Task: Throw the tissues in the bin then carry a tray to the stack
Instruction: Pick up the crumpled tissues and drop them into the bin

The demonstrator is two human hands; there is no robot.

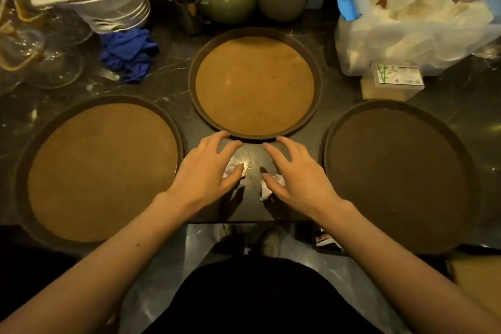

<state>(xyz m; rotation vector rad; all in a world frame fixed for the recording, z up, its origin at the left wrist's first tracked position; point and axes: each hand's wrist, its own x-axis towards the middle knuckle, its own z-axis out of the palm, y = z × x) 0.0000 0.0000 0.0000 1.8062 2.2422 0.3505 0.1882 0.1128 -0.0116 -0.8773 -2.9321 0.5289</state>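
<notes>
I had my left hand (208,171) spread wide, palm down, hovering over a crumpled tissue (230,168) that showed white under the thumb; whether the fingers touched it I could not tell. My right hand (295,173) was spread the same way over a second tissue (267,188), which poked out beneath its thumb. Neither hand had closed on anything yet.

Both tissues lay on the dark counter (173,73) near its front edge, in the gap between three round trays: the left tray (21,160), the right tray (329,149) and the middle tray (317,106), whose near rim my fingertips almost reached.

The risks, as I judged them: a loose pinch could leave scraps behind or nudge a wad off the edge to the floor, and reaching too far could knock the middle tray. The likely bin, the bag-lined tub (349,43) at the far right, sat well apart, so a light wad could drop on the way.

The right tissue ran roughly toward and away from me; the left one was too hidden to judge. The trays, being round, had no long axis.
</notes>
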